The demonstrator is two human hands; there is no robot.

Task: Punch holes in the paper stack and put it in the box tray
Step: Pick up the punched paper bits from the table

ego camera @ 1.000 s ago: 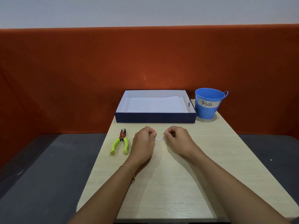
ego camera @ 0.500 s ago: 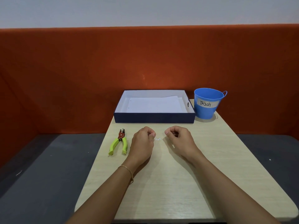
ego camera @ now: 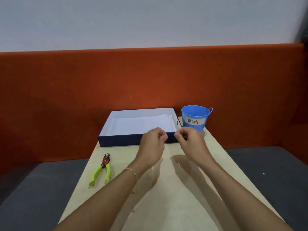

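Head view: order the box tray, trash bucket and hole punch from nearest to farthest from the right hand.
1. The box tray and the trash bucket: both just beyond the right hand, tray corner ahead-left, bucket ahead-right; too close to call.
2. The hole punch: far left, past the left hand.

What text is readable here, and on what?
"Trash": handwritten on the white label on the blue bucket.
Nothing else: the punch, paper and tray show no readable text.
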